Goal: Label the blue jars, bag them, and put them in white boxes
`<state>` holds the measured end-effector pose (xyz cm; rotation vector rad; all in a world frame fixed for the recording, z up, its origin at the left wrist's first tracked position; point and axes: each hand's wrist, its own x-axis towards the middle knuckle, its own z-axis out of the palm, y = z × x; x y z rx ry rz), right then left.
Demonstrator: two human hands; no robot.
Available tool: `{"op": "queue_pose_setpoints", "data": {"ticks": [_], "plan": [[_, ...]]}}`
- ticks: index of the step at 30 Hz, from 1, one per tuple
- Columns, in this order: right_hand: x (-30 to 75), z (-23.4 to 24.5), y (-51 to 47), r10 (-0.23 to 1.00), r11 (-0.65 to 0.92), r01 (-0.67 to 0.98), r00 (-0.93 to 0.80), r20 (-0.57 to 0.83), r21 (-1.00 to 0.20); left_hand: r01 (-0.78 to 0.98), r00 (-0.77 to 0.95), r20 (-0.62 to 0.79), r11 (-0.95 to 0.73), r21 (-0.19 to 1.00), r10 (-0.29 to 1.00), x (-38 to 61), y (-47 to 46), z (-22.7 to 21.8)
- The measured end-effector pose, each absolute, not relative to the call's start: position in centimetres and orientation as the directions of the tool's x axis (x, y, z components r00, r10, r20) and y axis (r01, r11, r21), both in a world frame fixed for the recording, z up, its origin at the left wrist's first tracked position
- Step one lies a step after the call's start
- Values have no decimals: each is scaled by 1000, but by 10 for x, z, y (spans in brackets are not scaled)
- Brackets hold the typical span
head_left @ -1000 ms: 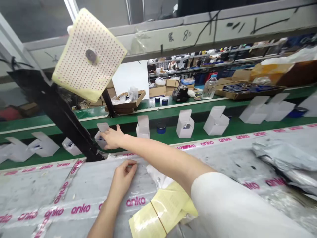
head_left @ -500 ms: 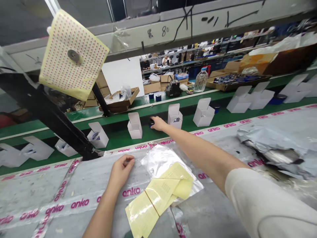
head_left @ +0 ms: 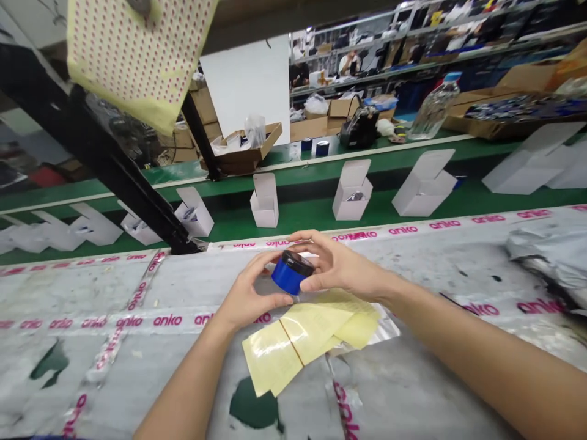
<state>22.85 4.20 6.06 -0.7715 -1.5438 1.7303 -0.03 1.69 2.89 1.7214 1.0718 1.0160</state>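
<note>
The bare left hand (head_left: 250,299) and right hand (head_left: 342,266) come in on forearms angled toward each other, cupping a squat cobalt-blue round jar with a glossy black lid (head_left: 290,272) between them; the left fingers (head_left: 270,260) curl around its near side, while the right fingers (head_left: 312,241) arch over its far side, both closed firmly on it; the jar sits just above pale yellow waxy sheets (head_left: 293,342) on a grey plastic-covered bench (head_left: 413,379); beyond, open white cardboard boxes (head_left: 352,190) stand on a green conveyor belt (head_left: 312,223).
</note>
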Motion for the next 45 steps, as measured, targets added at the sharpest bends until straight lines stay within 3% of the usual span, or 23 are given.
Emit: {"op": "queue_pose_setpoints", "data": {"ticks": [5,10,13,16,20,22,26,28,34,36,39,42,45], "plan": [[227,57,41,820,-22,-123,-570,52,-992,228,329,210,-293,928,921,1,13,28],[217,52,36,832,338,98,-497,249,-936,219,309,293,-368,904,905,6,13,26],[213,45,34,737,540,163,-566,369,-826,225,299,242,-315,922,923,6,14,23],[212,33,37,673,617,164,-616,408,-770,272,282,164,-243,931,945,5,16,21],[220,23,49,702,577,186,-610,366,-796,361,282,163,-262,895,946,3,20,20],[229,27,56,754,542,279,-578,312,-793,407,250,145,-240,881,957,3,21,20],[251,46,61,836,482,596,-533,132,-643,501,155,183,-237,832,971,2,21,19],[256,50,59,835,476,674,-548,50,-565,553,144,216,-260,792,966,2,21,20],[256,34,48,807,570,725,-581,102,-386,649,184,226,-291,703,957,-1,18,24],[261,32,44,816,564,723,-562,134,-400,677,189,231,-297,673,954,-3,18,26],[273,40,37,845,511,689,-512,155,-514,695,221,259,-338,635,940,-3,16,30],[280,49,29,863,418,662,-503,45,-623,682,243,386,-440,585,890,2,9,37],[275,52,19,844,379,662,-534,-52,-647,567,367,511,-623,540,777,11,-1,45]]}}
